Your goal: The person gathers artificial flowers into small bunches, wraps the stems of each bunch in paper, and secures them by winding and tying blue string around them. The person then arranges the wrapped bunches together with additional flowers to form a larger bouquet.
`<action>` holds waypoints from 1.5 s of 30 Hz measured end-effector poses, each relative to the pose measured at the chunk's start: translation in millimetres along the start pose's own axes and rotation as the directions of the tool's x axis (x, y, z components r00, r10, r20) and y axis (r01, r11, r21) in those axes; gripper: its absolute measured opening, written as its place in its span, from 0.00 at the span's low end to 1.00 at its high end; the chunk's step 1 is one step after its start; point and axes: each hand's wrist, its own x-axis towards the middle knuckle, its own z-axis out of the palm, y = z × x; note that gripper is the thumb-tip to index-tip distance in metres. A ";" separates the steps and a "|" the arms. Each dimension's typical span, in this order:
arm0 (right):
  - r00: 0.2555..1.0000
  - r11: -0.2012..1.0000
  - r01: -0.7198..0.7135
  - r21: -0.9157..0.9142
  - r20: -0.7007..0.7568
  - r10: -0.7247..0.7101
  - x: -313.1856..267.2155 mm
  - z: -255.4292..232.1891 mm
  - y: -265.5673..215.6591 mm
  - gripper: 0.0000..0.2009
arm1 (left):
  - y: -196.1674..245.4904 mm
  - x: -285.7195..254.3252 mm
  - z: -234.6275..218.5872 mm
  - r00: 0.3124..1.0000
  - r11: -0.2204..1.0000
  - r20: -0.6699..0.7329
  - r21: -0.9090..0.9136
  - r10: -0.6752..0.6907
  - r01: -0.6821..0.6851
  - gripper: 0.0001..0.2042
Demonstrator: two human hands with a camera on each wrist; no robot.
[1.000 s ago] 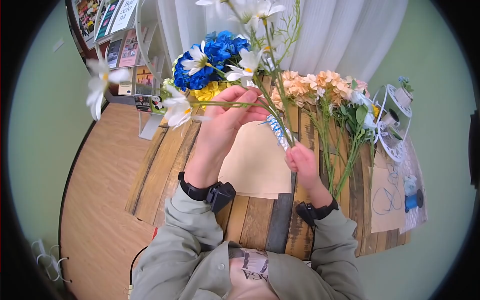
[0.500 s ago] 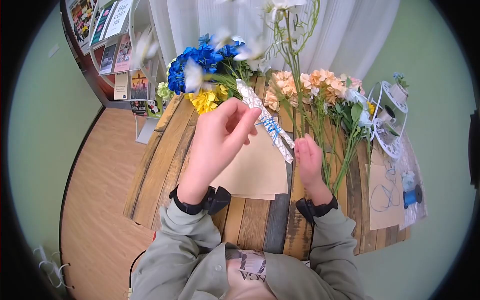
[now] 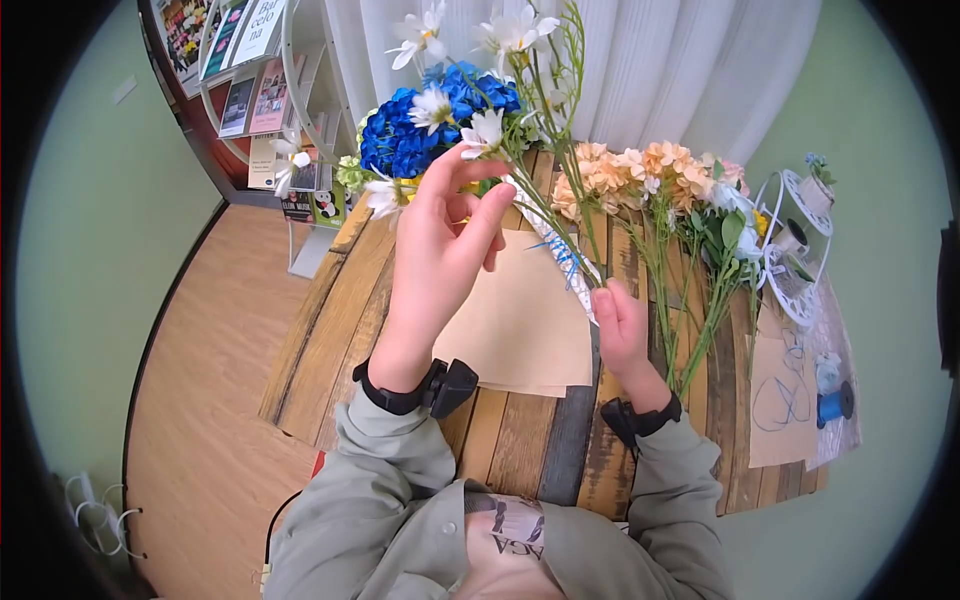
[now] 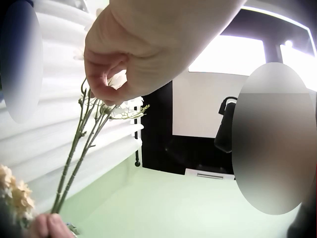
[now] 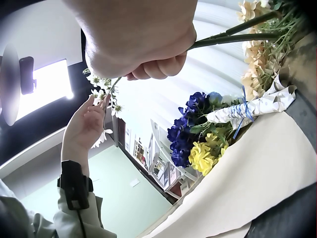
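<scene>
My right hand (image 3: pixel 622 328) grips the green stems of a bunch of white daisy-like flowers (image 3: pixel 520 35), held up above the table. My left hand (image 3: pixel 437 260) is raised among the blooms, its index finger and thumb bent beside the upper stems with a small gap between the tips. In the left wrist view the left hand (image 4: pixel 133 54) is by the upper stems (image 4: pixel 81 134). Behind the stems lies a bouquet of blue (image 5: pixel 190 124) and yellow flowers (image 5: pixel 205 156), its handle wrapped in white patterned material (image 5: pixel 262 107) and tied with blue string.
Brown paper sheets (image 3: pixel 520 320) lie on the wooden table (image 3: pixel 320 340). To the right are peach flowers (image 3: pixel 670 170), long green stems, a white wire stand (image 3: pixel 797 300) and a blue spool (image 3: pixel 833 405). A magazine rack (image 3: pixel 322 180) stands at the left.
My left hand let go of the stems, drew back, then came up to the blooms again. The daisies swung upright and back left over the wrapped bouquet; my right hand kept its grip.
</scene>
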 end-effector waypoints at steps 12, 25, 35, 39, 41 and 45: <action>0.997 0.996 -0.055 0.070 0.060 0.051 -3.6 5.2 -3.4 0.14 | -2.2 5.6 -5.3 0.998 0.993 0.062 0.113 -0.033 0.026 0.12; 0.999 0.999 -0.034 0.017 0.035 0.034 -0.5 -4.5 1.5 0.13 | 7.4 6.3 -6.5 0.776 0.656 -0.145 0.640 0.614 -0.400 0.13; 0.996 0.970 0.089 -0.228 0.026 -0.085 -2.4 4.8 -13.6 0.08 | -8.8 -5.5 17.8 0.995 0.982 0.031 0.170 -0.094 0.088 0.12; 0.989 0.917 0.142 -0.372 0.011 -0.149 -4.5 12.7 -15.1 0.06 | -13.4 -0.3 10.1 0.988 0.985 0.068 0.110 -0.139 0.131 0.08; 0.996 0.962 0.074 -0.263 -0.020 -0.082 -5.6 18.0 -13.9 0.08 | -12.7 -0.3 8.4 0.980 0.984 0.094 0.055 -0.173 0.168 0.08; 0.980 0.982 -0.185 -0.023 0.068 0.186 -8.3 14.1 -24.5 0.11 | -13.0 2.4 2.2 0.952 0.961 0.177 -0.073 -0.249 0.265 0.09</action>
